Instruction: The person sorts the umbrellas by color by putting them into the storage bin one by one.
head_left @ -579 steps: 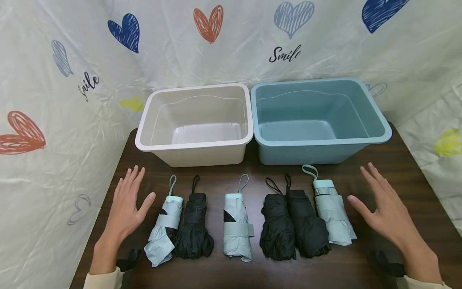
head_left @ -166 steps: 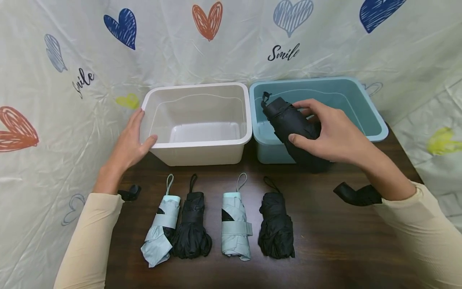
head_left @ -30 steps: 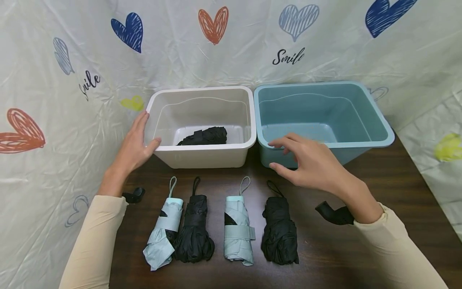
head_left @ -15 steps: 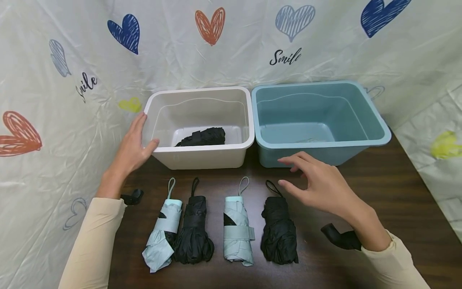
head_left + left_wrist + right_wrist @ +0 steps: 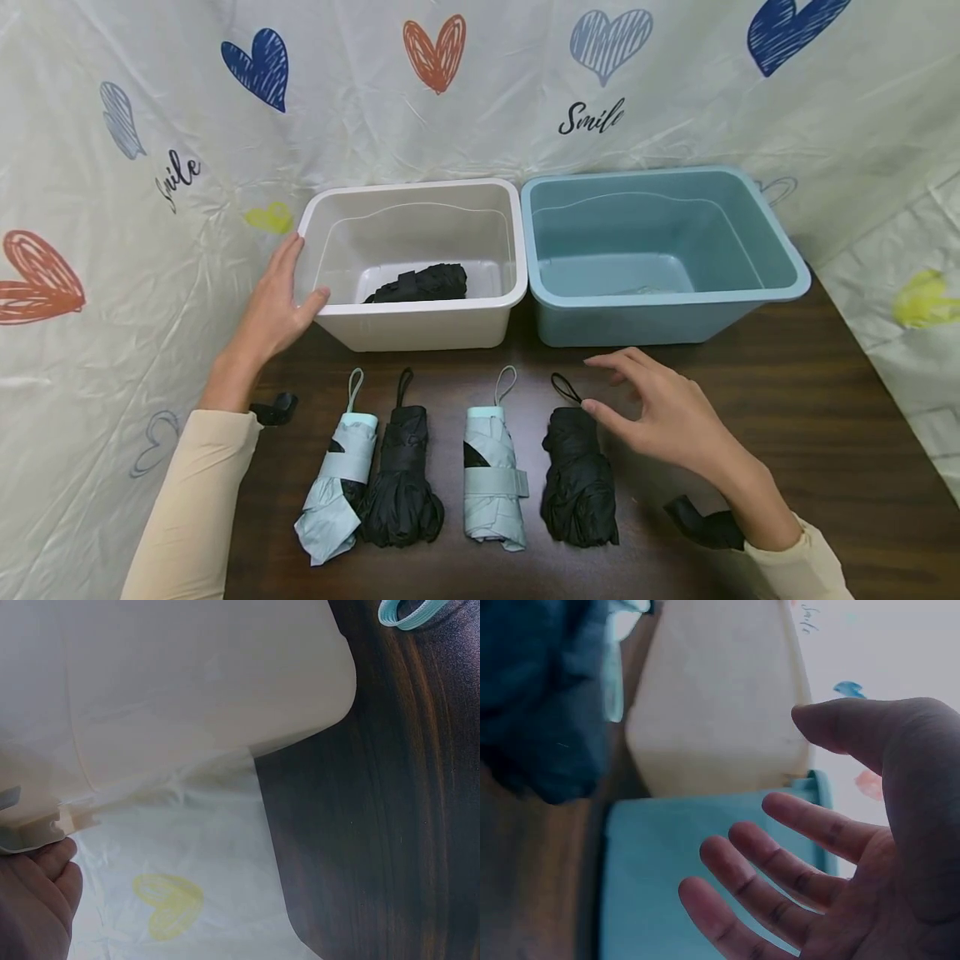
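My left hand rests at the left end of the white bin, with fingers along its rim and thumb near the front corner. Above and right of a folded black umbrella, my right hand hovers, fingers apart and holding nothing; its thumb is near the umbrella's loop. In the right wrist view the palm and spread fingers show. A pale blue umbrella, another black umbrella and a second pale blue umbrella lie further left. One black umbrella lies inside the white bin, partly hidden by its front wall.
The blue bin stands right beside the white one at the back of the dark wooden table. A thin pale thing barely shows inside it above the front rim. A heart-printed sheet hangs behind.
Since the first frame, two umbrellas have left the table's right side; the black one, held 5.5 seconds ago, is in the white bin. My right hand has moved from the blue bin toward me.
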`<state>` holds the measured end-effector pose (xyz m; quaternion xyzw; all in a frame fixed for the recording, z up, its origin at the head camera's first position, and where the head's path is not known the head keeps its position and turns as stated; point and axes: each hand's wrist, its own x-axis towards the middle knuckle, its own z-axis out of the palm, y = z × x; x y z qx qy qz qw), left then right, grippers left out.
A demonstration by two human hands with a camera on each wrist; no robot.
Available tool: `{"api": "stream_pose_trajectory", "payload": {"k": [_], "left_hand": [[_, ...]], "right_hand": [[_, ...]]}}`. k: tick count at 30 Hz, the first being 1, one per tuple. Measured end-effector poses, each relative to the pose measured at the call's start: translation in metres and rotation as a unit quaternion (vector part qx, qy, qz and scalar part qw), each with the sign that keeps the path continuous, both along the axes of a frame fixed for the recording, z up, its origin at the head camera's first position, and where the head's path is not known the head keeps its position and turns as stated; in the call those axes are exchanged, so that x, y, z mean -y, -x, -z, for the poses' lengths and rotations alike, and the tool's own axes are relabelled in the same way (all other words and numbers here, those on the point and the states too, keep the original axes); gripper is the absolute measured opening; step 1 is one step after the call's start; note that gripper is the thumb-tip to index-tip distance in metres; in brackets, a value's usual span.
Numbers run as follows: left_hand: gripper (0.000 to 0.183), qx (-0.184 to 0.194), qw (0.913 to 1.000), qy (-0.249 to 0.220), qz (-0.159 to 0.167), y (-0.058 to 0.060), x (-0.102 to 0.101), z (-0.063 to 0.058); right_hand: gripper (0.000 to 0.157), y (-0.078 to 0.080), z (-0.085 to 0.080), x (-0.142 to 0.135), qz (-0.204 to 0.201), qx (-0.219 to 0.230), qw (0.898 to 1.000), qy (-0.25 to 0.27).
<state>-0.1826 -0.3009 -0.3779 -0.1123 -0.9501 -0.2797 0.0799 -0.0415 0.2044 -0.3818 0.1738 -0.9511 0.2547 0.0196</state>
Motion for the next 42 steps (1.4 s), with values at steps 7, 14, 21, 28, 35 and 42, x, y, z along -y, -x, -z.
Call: {"api": "stream_pose_trajectory", "payload": {"k": [7,14,21,28,35,42], "left_hand": [[0.087,0.005,1.0000,0.001,-0.004,0.000,0.001,0.000],[0.087,0.003,1.0000,-0.002,-0.001,0.002,-0.001,0.001],[0.087,0.001,1.0000,-0.004,0.001,0.001,-0.001,0.001],[0.087,0.001,1.0000,-0.003,-0.003,0.001,-0.001,0.001],[0.087,-0.001,1.0000,-0.002,-0.003,0.001,-0.001,0.001],[0.087,-0.001,1.0000,-0.006,-0.002,0.001,-0.001,0.000]], "right_hand": [[0.051,-0.011,0.023,0.003,0.016,0.047,0.999,0.013],[0.060,-0.026,0.040,0.009,0.042,0.083,0.995,0.020],[0.071,-0.040,0.055,0.015,0.079,0.097,0.992,0.010],[0.088,-0.047,0.058,0.025,0.110,0.119,0.987,0.003],[0.104,-0.053,0.063,0.035,0.145,0.168,0.975,0.009],[0.110,-0.052,0.065,0.039,0.159,0.212,0.964,0.003]]}}
